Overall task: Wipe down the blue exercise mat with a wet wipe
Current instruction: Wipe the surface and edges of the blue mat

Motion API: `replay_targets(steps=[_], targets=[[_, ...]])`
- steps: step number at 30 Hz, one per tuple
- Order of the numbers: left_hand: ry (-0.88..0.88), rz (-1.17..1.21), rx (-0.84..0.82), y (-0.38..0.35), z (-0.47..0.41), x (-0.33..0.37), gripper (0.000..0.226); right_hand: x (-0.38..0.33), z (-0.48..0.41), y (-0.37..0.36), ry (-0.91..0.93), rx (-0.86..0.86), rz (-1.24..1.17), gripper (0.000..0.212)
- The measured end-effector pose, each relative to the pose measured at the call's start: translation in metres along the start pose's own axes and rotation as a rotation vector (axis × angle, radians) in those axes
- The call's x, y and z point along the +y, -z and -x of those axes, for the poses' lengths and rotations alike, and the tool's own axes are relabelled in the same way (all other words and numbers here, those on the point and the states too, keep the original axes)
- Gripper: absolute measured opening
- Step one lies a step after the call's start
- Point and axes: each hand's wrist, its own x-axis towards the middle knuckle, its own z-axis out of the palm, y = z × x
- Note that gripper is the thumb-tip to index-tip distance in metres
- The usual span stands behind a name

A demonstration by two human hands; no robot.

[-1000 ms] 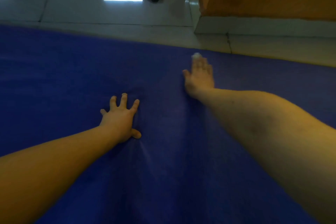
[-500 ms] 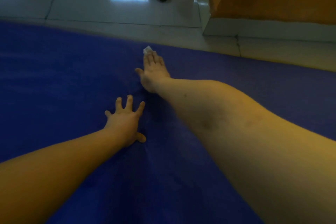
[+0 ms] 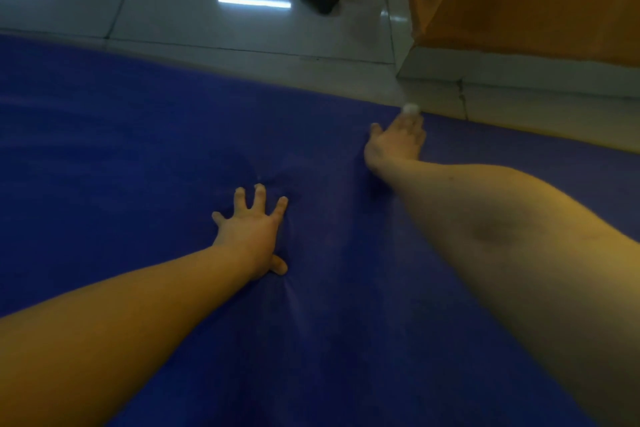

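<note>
Sweeping back to the right, the right hand (image 3: 398,144) has carried the wet wipe (image 3: 411,108) away from just beyond the left hand (image 3: 251,232), out along the far edge of the blue mat (image 3: 121,156). Its fingers lie straight and flat, pressing the wipe down so it drags instead of bunching; only a white corner shows past the fingertips. The left hand is spread flat nearer the body, probably pinning the mat, which dimples around it.

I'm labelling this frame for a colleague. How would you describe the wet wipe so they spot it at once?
Find the blue mat and follow its far edge to the right hand. The wet wipe pokes out beyond its fingertips: the only small white wad there.
</note>
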Motion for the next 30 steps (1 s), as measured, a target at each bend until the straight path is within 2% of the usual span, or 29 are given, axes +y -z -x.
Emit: replay_targets(steps=[4, 7, 9, 12, 16, 18, 20, 22, 25, 30], targets=[[0.011, -0.005, -0.002, -0.001, 0.000, 0.000, 0.126, -0.064, 0.066, -0.044, 0.367, -0.026, -0.046, 0.080], [0.012, 0.013, -0.012, 0.000, 0.001, -0.001, 0.111, -0.090, 0.109, -0.065, 0.642, -0.192, -0.013, 0.078], [0.012, 0.010, -0.005, 0.000, 0.001, -0.001, 0.113, -0.084, 0.107, -0.061, 0.748, -0.254, 0.059, 0.074], [0.014, -0.009, 0.008, -0.001, 0.001, -0.002, 0.127, -0.046, 0.080, -0.038, 0.666, -0.176, 0.043, 0.074], [0.001, -0.020, 0.004, 0.000, 0.003, -0.001, 0.129, 0.040, 0.035, -0.005, 0.218, 0.002, 0.059, 0.078], [0.007, -0.026, -0.004, 0.001, 0.003, 0.000, 0.129, 0.066, 0.027, 0.006, 0.009, -0.006, 0.072, 0.080], [0.014, -0.034, -0.009, 0.002, 0.003, 0.000, 0.129, 0.065, 0.033, 0.004, -0.041, -0.019, 0.057, 0.082], [0.018, -0.035, -0.009, 0.003, 0.002, 0.001, 0.129, 0.046, 0.052, -0.010, 0.056, 0.016, 0.024, 0.083], [0.019, -0.036, -0.003, 0.001, 0.001, 0.001, 0.130, 0.015, 0.093, -0.039, 0.309, 0.023, 0.016, 0.083], [0.019, -0.040, 0.023, -0.001, 0.000, -0.001, 0.131, -0.010, 0.155, -0.063, 0.720, -0.188, 0.129, 0.073]])
